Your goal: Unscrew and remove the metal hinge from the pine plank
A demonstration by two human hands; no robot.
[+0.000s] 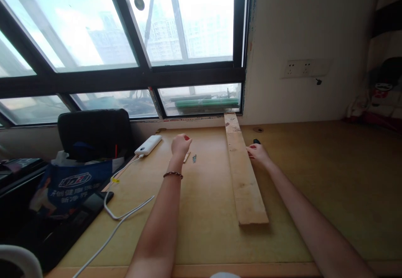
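A long wooden board [245, 173] lies flat on the table, its far end by the window. My right hand [258, 153] is at the board's right edge, fingertips drawn together against it; what they hold, if anything, is hidden. Just beyond that hand a small black object [256, 141] shows in part. Left of the board, my left hand [181, 145] is raised over the table with its fingers curled closed. Whatever may be in them I cannot make out. Several screws [194, 158] lie near my left wrist, beside a small light wooden piece [187, 157], partly covered by the wrist.
A white power bank [148, 145] with a white cable [124, 216] lies along the left side of the table [207, 236]. Past that edge are a black chair [96, 131] and a blue bag [75, 186]. Window and wall bound the far side.
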